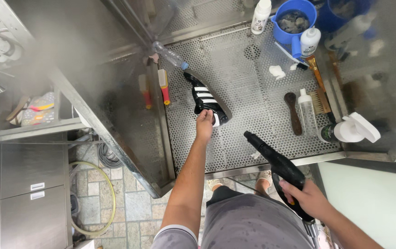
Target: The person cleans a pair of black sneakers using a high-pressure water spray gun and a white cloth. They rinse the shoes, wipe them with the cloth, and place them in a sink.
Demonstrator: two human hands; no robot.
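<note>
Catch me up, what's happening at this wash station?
A person's left hand holds a black shoe with white stripes by its heel over the perforated metal tray. The right hand grips a black spray gun aimed toward the shoe. Brushes, bottles and a blue bucket sit at the tray's far side.

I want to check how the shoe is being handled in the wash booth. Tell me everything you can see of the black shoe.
The black shoe is a low sneaker with white stripes on its side and a white patch at the heel. It looks glossy, possibly wet. It lies tilted on its side over the perforated metal tray, toe pointing up-left toward a clear plastic bottle, heel toward the person. The left hand grips its heel end. The right hand holds a black spray gun, nozzle aimed toward the shoe but apart from it.
</note>
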